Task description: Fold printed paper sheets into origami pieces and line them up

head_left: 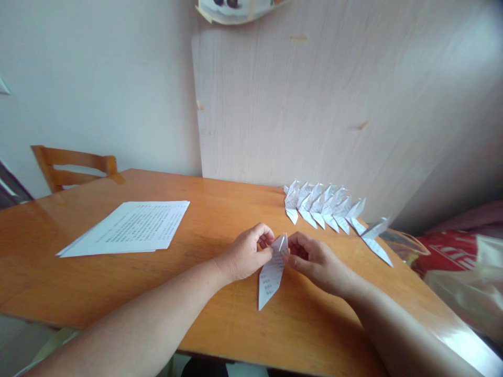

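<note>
A folded piece of printed white paper (271, 275), long and pointed at its lower end, is held just above the orange wooden table (220, 209). My left hand (245, 254) pinches its upper left edge with closed fingers. My right hand (314, 262) pinches the upper right edge at the small folded tip. A row of several finished folded paper shapes (326, 207) lies on the table beyond my hands, toward the right, with one more (375, 238) set apart near the table's right edge.
A stack of printed sheets (131, 228) lies at the left of the table. A wooden chair back (74, 165) stands behind the far left corner. A pale wooden board (334, 99) leans against the wall behind the table. Plastic bags (463, 267) sit off the right edge.
</note>
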Demonstrator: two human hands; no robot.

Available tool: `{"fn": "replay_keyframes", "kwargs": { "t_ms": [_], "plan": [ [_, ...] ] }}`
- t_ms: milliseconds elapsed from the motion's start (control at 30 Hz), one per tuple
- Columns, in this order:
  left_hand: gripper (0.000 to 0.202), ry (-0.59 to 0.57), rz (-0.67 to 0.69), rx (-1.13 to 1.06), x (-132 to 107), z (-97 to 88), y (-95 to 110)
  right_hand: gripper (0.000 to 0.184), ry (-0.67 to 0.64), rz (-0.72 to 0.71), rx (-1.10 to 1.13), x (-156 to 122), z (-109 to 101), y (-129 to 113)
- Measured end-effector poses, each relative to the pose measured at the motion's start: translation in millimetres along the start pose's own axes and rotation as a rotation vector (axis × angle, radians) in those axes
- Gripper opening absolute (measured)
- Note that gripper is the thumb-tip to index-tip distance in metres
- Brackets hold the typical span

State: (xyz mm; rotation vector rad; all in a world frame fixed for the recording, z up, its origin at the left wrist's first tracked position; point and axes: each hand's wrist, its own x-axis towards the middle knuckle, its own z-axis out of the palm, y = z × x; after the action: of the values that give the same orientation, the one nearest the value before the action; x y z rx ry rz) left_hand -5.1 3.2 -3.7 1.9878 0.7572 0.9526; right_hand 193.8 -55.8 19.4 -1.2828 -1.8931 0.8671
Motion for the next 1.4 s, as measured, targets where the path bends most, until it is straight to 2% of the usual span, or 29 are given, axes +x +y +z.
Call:
{"fn": "replay_keyframes", "kwargs": {
  "t_ms": [167, 333, 467, 700, 1400],
  "plan": [
    [0.009, 0.061, 0.051, 0.063, -1, -0.8, 4, 0.011, 0.152, -0.041, -0.042, 1, 6, 4],
    [0.006, 0.107, 0.096, 0.1, -2, 2.0, 5, 0.012, 0.223, -0.014, -0.029, 2, 11, 3],
    [0.005, 0.129, 0.117, 0.121, -2, 3.9, 7, 0.01, 0.245, -0.029, -0.009, 4, 14, 5],
    [0.007, 0.148, 0.121, 0.152, -2, 2.7, 8, 0.017, 0.255, -0.041, -0.005, 6, 19, 6],
    [0.003, 0.112, 0.074, 0.122, -3, 3.7, 8, 0.013, 0.282, -0.033, -0.078, 4, 21, 6]
  ]
}}
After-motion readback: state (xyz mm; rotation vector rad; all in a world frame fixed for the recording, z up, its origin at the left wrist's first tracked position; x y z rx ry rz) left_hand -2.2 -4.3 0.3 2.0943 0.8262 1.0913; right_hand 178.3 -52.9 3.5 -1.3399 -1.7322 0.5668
